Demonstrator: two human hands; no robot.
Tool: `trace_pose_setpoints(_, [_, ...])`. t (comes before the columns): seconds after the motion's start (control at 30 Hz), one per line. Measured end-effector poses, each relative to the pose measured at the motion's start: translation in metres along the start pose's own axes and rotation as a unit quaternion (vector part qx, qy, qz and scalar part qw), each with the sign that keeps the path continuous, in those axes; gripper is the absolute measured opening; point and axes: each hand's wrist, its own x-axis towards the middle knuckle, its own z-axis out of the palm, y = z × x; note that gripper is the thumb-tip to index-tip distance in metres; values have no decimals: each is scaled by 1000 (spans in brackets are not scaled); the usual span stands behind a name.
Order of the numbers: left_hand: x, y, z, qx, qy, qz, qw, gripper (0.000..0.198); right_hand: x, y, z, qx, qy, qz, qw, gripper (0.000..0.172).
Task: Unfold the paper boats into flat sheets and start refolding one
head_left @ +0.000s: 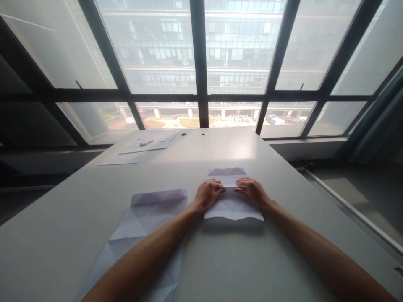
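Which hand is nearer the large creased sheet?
Left. The left hand is just right of the large creased sheet; the right hand is farther right, on the right side of the smaller sheet.

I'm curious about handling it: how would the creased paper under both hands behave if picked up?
The creased paper looks thin, so it is probably light for its size. It would likely bend along its visible creases. Its near edge seems raised off the table, so it may spring a little.

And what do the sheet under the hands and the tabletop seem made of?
The sheet looks like matte white paper: it holds sharp creases. The tabletop, smooth and white with bright sheen at its far end, could be laminate or painted board.
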Motion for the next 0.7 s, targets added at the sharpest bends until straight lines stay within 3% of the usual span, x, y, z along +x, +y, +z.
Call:
trace_pose_setpoints(0.4, [-2,2,-2,-13,25,-25,999,16,2,1,-3,-20,76,18,997,14])
trace_pose_setpoints(0.7, [-2,6,-3,-1,35,-31,999,20,3,-4,-5,-35,80,-8,996,12])
